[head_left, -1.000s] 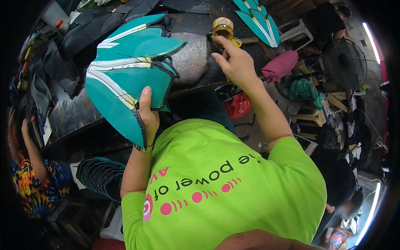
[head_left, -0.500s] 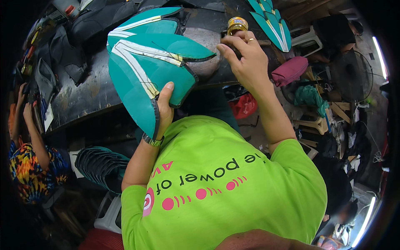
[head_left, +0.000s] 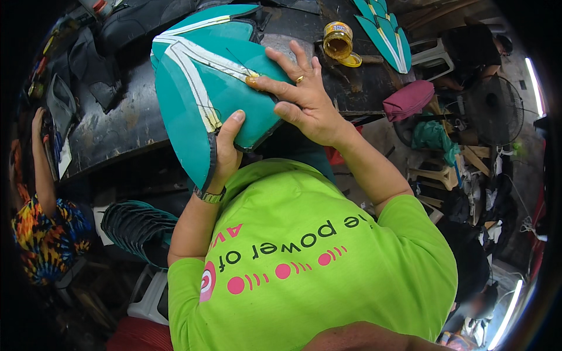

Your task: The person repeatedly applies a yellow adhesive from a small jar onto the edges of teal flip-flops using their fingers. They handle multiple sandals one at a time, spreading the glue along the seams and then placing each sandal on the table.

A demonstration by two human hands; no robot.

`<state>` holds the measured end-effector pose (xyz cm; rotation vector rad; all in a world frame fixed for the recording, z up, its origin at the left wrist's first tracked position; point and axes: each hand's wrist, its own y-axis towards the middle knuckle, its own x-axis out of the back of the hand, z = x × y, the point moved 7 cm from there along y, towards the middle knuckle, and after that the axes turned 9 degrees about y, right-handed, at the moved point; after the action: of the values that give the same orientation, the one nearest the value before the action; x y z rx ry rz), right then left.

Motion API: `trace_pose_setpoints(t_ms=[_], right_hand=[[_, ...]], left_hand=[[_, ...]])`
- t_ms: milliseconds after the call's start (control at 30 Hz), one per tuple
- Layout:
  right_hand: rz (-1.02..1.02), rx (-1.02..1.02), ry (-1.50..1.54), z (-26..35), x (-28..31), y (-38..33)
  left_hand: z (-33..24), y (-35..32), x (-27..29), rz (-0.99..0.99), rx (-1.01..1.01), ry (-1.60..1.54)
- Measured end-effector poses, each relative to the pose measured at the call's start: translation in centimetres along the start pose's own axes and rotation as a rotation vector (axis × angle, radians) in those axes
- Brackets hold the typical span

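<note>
My left hand point(head_left: 226, 146) grips the lower edge of a teal sheet piece with dark edging point(head_left: 178, 108), its thumb on top. White strips point(head_left: 186, 70) form a V across the piece, with yellowish smears at their ends. Over its right side my right hand point(head_left: 308, 100) is spread, the index fingertip touching the yellow-smeared end of one strip. That fingertip looks coated in amber paste. Another teal piece point(head_left: 243, 29) of the same kind lies just beyond. An uncapped jar of amber paste point(head_left: 338, 44) stands on the black table, a yellow lid point(head_left: 351, 59) by its mouth.
More teal pieces point(head_left: 383, 41) with white strips lie at the table's far right. Dark pieces point(head_left: 96, 76) cover the table's left. A maroon bundle point(head_left: 408, 99) sits right of the table. At far left another person's arm point(head_left: 44, 161) reaches in; stacked dark-teal pieces point(head_left: 137, 228) are nearby.
My right hand has moved left from the jar onto the teal piece, and its fingers have spread. The jar and its lid now show fully. My left hand keeps its hold.
</note>
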<state>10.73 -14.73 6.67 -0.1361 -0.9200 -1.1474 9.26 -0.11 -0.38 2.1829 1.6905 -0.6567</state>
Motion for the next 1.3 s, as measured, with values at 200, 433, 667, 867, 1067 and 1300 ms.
trace_pose_setpoints(t_ms=[200,433,667,867,1067,1300], right_hand=[[-0.011,0.040,0.080,0.0,1.4,-0.2],[0.047,0.191,-0.038,1.3,2.3,-1.4],[0.086,0.357,-0.074,2.5,3.7,-2.1],[-0.038,0.202,0.012,1.8,4.6,-0.8],[0.094,0.234,-0.082,2.3,2.6,-1.1],[-0.344,0.052,0.486,1.8,3.4,-1.4]], left_hand=[[-1.5,0.1,0.0,0.014,0.068,-0.050],[-1.8,0.3,0.1,0.037,0.143,-0.143],[-1.4,0.7,-0.1,0.046,0.157,-0.127],[-2.7,1.2,-0.2,0.026,0.050,-0.062],[-2.5,1.1,0.3,0.004,0.065,-0.076],[-1.7,2.1,1.7,-0.255,-0.201,0.001]])
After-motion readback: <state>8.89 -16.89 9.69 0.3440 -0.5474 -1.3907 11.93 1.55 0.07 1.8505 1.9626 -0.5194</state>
